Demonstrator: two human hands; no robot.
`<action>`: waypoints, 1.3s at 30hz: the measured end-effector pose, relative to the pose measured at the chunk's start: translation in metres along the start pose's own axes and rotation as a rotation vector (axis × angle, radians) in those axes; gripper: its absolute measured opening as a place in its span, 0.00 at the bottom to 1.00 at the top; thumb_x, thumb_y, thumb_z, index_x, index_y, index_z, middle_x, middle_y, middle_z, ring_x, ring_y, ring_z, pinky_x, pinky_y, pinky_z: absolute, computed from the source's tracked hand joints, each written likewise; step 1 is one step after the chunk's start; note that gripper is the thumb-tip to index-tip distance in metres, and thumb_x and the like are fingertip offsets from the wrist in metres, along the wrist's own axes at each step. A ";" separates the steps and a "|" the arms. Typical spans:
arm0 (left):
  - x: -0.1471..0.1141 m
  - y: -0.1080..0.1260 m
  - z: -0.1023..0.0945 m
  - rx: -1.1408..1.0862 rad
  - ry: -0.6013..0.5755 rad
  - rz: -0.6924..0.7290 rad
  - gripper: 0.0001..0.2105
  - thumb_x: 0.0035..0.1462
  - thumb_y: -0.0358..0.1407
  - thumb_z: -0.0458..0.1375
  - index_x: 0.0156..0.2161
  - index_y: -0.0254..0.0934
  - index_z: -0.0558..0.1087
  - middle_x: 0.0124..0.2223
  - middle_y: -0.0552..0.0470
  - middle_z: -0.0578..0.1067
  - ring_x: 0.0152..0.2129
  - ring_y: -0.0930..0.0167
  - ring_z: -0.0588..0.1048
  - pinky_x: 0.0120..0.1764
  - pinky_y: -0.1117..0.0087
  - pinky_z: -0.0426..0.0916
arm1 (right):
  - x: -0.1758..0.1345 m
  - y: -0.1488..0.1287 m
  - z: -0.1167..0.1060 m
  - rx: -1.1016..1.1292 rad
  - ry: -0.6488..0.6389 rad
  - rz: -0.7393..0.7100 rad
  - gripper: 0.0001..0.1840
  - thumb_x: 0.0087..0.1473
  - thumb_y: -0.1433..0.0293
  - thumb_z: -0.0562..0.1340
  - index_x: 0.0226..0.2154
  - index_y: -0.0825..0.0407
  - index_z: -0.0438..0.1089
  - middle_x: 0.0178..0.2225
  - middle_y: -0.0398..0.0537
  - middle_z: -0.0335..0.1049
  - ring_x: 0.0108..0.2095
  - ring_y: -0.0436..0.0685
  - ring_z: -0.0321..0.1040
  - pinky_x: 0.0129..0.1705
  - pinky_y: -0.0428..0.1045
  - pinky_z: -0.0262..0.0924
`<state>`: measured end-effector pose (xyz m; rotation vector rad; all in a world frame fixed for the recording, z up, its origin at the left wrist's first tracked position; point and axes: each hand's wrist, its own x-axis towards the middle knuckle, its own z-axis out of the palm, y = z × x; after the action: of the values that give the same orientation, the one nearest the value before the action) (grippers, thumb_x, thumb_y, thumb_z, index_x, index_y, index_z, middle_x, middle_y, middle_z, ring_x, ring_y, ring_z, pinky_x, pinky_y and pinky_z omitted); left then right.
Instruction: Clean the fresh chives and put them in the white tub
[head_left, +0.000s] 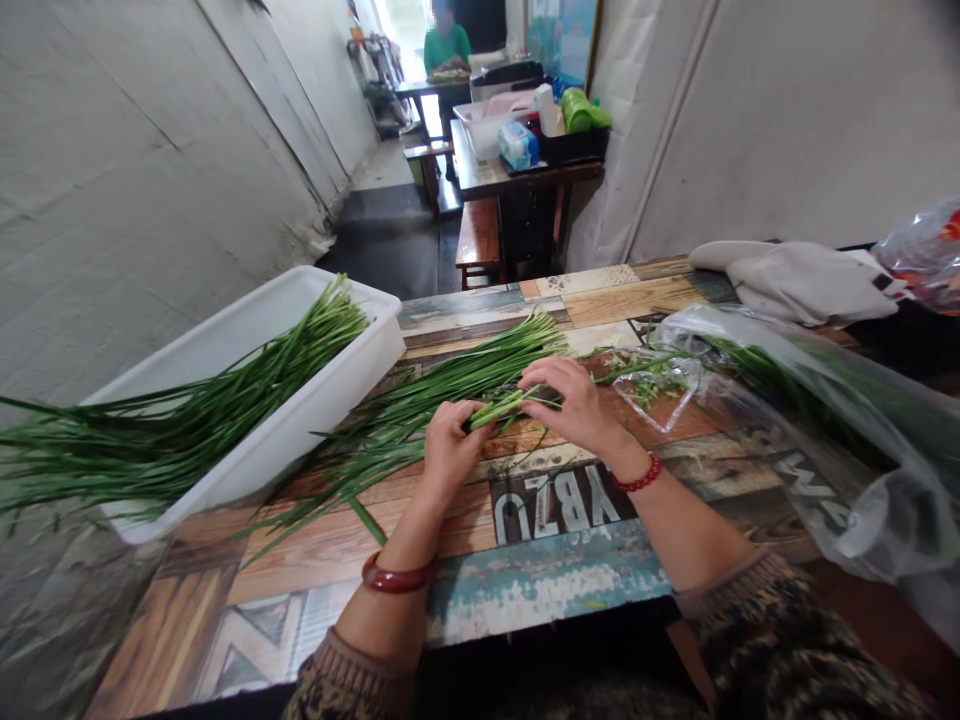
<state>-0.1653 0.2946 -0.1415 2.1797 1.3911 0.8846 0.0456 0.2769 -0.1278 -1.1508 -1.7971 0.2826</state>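
My left hand (454, 440) is closed around a few garlic chives (499, 408), whose pale stem ends point right. At those ends my right hand (570, 402) has its fingers bent and pinching the stems. Just behind both hands lies a larger pile of garlic chives (457, 375) on the patterned table (465, 540), leaves toward the left. A white plastic tub (330, 415) on the left holds more chives, their long leaves hanging over its near end. Right of my right hand is a small heap of trimmed bits (652, 378).
A clear plastic bag (847, 420) with more chives lies at the right, with a pale cloth (795, 280) behind it. Beyond the table stand a wooden bench (478, 238) and another table with a black bin (574, 148). A person in green (447, 48) sits far back.
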 end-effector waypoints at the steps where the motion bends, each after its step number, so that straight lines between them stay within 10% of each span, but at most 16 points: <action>1: 0.000 0.000 0.000 0.005 -0.004 0.003 0.04 0.55 0.33 0.59 0.31 0.38 0.76 0.31 0.52 0.77 0.30 0.69 0.69 0.34 0.69 0.60 | -0.001 -0.002 0.002 -0.059 -0.026 -0.031 0.07 0.53 0.66 0.65 0.36 0.49 0.73 0.43 0.49 0.74 0.46 0.59 0.66 0.51 0.55 0.56; 6: 0.000 0.001 0.001 0.023 -0.025 0.041 0.03 0.54 0.32 0.60 0.31 0.38 0.76 0.30 0.53 0.77 0.30 0.69 0.69 0.35 0.69 0.60 | -0.007 -0.006 0.011 -0.211 -0.132 -0.065 0.03 0.54 0.70 0.64 0.34 0.49 0.72 0.44 0.48 0.74 0.46 0.60 0.65 0.50 0.56 0.52; 13: 0.001 0.001 0.001 0.023 -0.024 0.022 0.05 0.55 0.34 0.59 0.30 0.37 0.75 0.29 0.52 0.77 0.29 0.68 0.68 0.34 0.68 0.60 | -0.001 0.016 0.006 0.190 0.215 0.252 0.13 0.62 0.63 0.54 0.32 0.51 0.68 0.34 0.48 0.72 0.37 0.55 0.68 0.42 0.51 0.61; 18: 0.002 -0.001 0.000 0.005 -0.007 0.036 0.06 0.56 0.35 0.58 0.29 0.38 0.75 0.30 0.53 0.77 0.30 0.69 0.69 0.34 0.70 0.60 | -0.001 0.038 -0.018 0.010 0.124 0.302 0.19 0.61 0.63 0.54 0.20 0.51 0.66 0.30 0.48 0.71 0.36 0.56 0.70 0.44 0.52 0.63; 22: 0.002 -0.001 0.000 0.022 0.001 0.055 0.06 0.56 0.34 0.58 0.29 0.39 0.74 0.29 0.53 0.76 0.29 0.69 0.69 0.34 0.70 0.60 | -0.003 0.038 -0.025 -0.197 0.082 0.245 0.13 0.51 0.71 0.62 0.42 0.50 0.73 0.49 0.54 0.68 0.47 0.61 0.67 0.50 0.56 0.62; 29: 0.001 -0.001 0.000 0.015 0.004 0.074 0.06 0.57 0.34 0.57 0.30 0.38 0.74 0.29 0.53 0.76 0.29 0.69 0.68 0.34 0.69 0.60 | 0.000 0.019 -0.009 0.396 -0.057 0.306 0.15 0.55 0.65 0.61 0.46 0.51 0.69 0.35 0.45 0.72 0.31 0.50 0.69 0.35 0.47 0.66; 39: -0.003 0.010 -0.003 0.162 -0.021 0.195 0.07 0.56 0.30 0.56 0.38 0.40 0.76 0.35 0.51 0.78 0.33 0.66 0.67 0.40 0.64 0.60 | -0.002 -0.001 0.008 0.302 -0.057 0.177 0.18 0.56 0.70 0.60 0.51 0.51 0.67 0.33 0.44 0.75 0.33 0.51 0.71 0.37 0.46 0.65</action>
<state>-0.1619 0.2882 -0.1340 2.4737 1.2974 0.8383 0.0384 0.2767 -0.1325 -1.0932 -1.6352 0.6732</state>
